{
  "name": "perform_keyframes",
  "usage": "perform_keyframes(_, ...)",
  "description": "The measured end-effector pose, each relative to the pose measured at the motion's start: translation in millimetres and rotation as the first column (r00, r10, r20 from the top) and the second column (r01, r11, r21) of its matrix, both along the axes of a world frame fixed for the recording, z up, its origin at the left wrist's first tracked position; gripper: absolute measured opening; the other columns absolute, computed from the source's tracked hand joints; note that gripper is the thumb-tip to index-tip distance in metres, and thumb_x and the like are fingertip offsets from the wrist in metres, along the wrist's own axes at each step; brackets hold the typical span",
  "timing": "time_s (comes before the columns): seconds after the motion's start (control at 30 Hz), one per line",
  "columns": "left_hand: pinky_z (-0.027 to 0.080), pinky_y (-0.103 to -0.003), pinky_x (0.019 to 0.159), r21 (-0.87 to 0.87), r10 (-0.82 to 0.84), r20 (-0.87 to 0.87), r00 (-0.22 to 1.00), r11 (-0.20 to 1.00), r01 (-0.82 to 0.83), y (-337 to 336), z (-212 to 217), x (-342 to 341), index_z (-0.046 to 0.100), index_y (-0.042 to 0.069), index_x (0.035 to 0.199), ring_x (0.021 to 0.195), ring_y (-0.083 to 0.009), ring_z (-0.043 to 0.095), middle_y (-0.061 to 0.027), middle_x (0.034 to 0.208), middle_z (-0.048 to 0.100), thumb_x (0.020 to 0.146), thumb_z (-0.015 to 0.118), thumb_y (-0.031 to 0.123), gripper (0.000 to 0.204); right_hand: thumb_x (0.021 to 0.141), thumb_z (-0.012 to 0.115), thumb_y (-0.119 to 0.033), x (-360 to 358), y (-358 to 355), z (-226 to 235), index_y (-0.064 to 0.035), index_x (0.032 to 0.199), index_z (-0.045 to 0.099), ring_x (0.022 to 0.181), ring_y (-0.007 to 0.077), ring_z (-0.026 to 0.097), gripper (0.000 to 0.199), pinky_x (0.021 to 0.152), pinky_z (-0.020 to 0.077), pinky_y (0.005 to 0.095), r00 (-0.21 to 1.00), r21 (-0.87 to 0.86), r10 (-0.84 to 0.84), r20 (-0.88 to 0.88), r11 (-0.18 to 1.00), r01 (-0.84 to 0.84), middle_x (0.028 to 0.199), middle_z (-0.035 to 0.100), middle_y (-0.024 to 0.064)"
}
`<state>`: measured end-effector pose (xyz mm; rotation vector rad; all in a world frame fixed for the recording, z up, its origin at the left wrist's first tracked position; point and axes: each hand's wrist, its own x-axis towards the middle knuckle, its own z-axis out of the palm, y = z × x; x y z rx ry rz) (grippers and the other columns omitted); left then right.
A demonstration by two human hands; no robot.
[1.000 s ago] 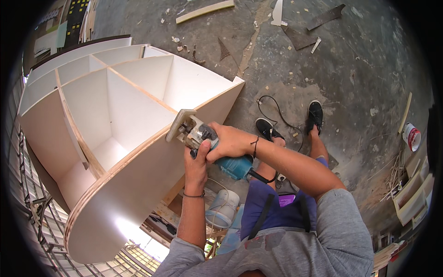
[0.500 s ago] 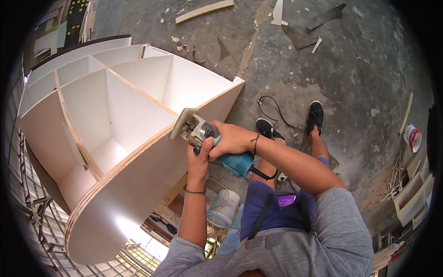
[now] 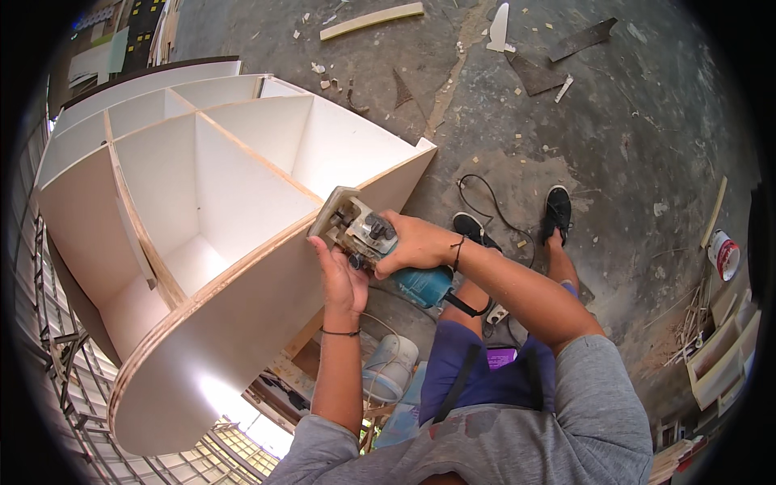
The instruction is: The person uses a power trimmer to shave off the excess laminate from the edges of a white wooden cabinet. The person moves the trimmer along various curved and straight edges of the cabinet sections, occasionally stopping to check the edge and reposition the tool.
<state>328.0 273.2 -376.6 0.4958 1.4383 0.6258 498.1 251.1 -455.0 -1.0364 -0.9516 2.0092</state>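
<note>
My right hand point(image 3: 419, 242) grips a teal-bodied trim router point(image 3: 420, 284), fingers wrapped round its upper body. The router is tilted, its flat base plate point(image 3: 333, 212) up against the edge of a white curved cabinet point(image 3: 242, 356). Close under the base, my left hand point(image 3: 346, 281) is open, palm turned up and thumb stretched toward the plate; its other fingers are partly hidden behind the router. The cabinet's plywood rim point(image 3: 202, 295) runs along the left of the tool, with open compartments point(image 3: 246, 190) beyond.
The router's black cord point(image 3: 505, 212) loops on the floor by my shoes point(image 3: 558, 208). A white bucket point(image 3: 390, 364) stands below my left forearm. Wood offcuts point(image 3: 372, 20) and dark scraps point(image 3: 582, 39) lie ahead; a paint can point(image 3: 723, 255) lies at the right.
My left hand has loosened from the router, its thumb leaving the tool's body and its palm opening. The right hand keeps its grip; the whole view has shifted slightly.
</note>
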Motion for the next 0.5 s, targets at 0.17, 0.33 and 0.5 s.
perform_keyframes(0.17, 0.041, -0.040, 0.107, 0.193, 0.052, -0.187, 0.981, 0.981, -0.015, -0.1, 1.0, 8.6, 0.039, -0.001, 0.143, 0.129, -0.0249, 0.047, -0.0134, 0.142, 0.047, 0.096, 0.044, 0.065, 0.081, 0.055, 0.084, -0.040, -1.0, 0.1, -1.8, 0.0114, 0.131, 0.045, 0.107, 0.0340, 0.063, 0.100, 0.095, 0.0492, 0.0338, 1.000, 0.005, 0.007, 0.016, 1.000, -0.007, 0.116, 0.063, 0.0279)
perform_keyframes(0.33, 0.037, -0.040, 0.111, 0.227, 0.061, -0.176, 0.982, 0.974, -0.020, -0.2, -0.6, 10.6, 0.038, -0.001, 0.143, 0.133, -0.0251, 0.043, -0.0140, 0.146, 0.044, 0.098, 0.045, 0.062, 0.079, 0.054, 0.084, -0.041, 0.3, 1.8, -3.5, 0.0115, 0.131, 0.045, 0.106, 0.0343, 0.063, 0.100, 0.094, 0.0498, 0.0340, 0.999, 0.000, 0.028, 0.018, 1.000, -0.028, 0.116, 0.063, 0.0281)
perform_keyframes(0.5, 0.037, -0.040, 0.111, 0.218, 0.065, -0.178, 0.982, 0.976, -0.025, 0.4, -5.5, 9.1, 0.040, -0.002, 0.142, 0.132, -0.0248, 0.044, -0.0138, 0.144, 0.046, 0.097, 0.046, 0.062, 0.078, 0.054, 0.083, -0.041, -1.5, 1.8, -10.0, 0.0112, 0.130, 0.045, 0.106, 0.0342, 0.064, 0.100, 0.093, 0.0503, 0.0339, 0.999, 0.013, 0.020, 0.034, 1.000, -0.021, 0.115, 0.064, 0.0276)
